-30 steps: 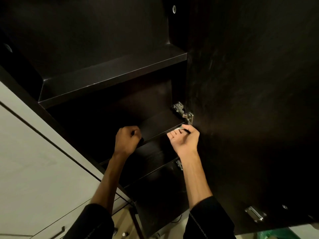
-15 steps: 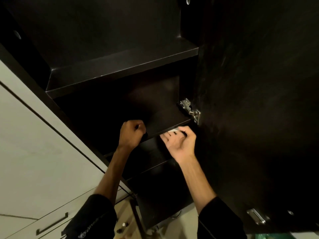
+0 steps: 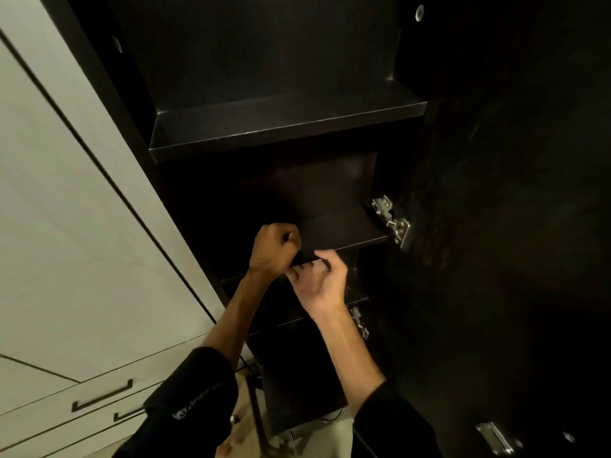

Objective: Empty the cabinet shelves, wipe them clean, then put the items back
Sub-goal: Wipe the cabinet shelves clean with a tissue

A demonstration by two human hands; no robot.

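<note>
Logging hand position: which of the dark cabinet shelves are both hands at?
The middle shelf, level with the upper hinge; the top shelf sits well above them.

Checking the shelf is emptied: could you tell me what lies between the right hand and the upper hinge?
Head view: only bare dark shelf lies between the right hand and the upper hinge.

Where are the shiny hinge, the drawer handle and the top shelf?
upper hinge [image 3: 391, 219], head view, metal body.
drawer handle [image 3: 102, 396], head view, bar middle.
top shelf [image 3: 284, 132], head view, front edge.
</note>
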